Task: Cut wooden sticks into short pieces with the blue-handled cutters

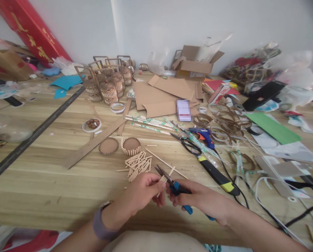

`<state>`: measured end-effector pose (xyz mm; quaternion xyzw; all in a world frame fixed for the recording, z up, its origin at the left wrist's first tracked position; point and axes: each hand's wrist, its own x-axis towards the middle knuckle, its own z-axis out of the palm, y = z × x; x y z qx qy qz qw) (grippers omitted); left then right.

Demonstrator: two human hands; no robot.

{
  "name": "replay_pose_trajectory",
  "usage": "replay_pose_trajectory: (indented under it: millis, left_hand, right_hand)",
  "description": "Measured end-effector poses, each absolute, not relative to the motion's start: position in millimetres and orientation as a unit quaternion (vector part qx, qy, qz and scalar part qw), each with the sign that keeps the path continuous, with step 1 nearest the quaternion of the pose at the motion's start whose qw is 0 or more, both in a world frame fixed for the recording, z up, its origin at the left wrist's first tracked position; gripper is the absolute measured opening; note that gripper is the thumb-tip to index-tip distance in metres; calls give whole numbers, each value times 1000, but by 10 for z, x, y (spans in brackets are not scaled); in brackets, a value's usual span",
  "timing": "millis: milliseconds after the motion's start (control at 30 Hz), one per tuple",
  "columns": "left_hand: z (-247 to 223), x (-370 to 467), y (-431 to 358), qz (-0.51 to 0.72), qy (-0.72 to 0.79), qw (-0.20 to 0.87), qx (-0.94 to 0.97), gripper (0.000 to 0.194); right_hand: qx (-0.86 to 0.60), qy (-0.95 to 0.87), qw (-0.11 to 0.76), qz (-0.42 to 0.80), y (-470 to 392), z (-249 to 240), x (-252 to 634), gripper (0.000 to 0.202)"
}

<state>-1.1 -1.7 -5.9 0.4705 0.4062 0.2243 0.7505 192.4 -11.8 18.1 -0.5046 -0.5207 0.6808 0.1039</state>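
Wooden sticks (162,179) sat pinched in the left hand (143,192), its grip closed on the small bundle, while the right hand (198,199) was wrapped around blue-handled scissors (172,182) with the blades parted at the stick ends. Just beyond on the surface (54,182) lay a pile of cut sticks (137,164). Judging by the half-built basket (131,145) and bare round base (108,146), much trimming and assembling remained.

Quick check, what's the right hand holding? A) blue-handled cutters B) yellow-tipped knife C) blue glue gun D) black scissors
A: the right hand grips the blue-handled cutters, blades open at the wooden stick held by the left hand; the blue glue gun, black scissors and yellow-tipped knife lie on the table.
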Motion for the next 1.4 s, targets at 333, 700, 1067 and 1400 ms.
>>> replay_pose_trajectory:
  millis: [333,700,1067,1400]
  left_hand:
    - [-63,7,-38,216,421,733,488,43]
    - [-79,11,-29,189,461,684,532,33]
    - [-64,1,-21,176,473,685,526,28]
    - [-52,-1,-19,185,469,682,530,35]
  right_hand:
    - [-526,-559,108,631,-172,69,1890,12]
    - [-532,-527,107,655,-183,-63,1879,13]
    - [-504,-427,126,740,-136,75,1872,22]
    - [-516,-478,124,700,-147,63,1884,21]
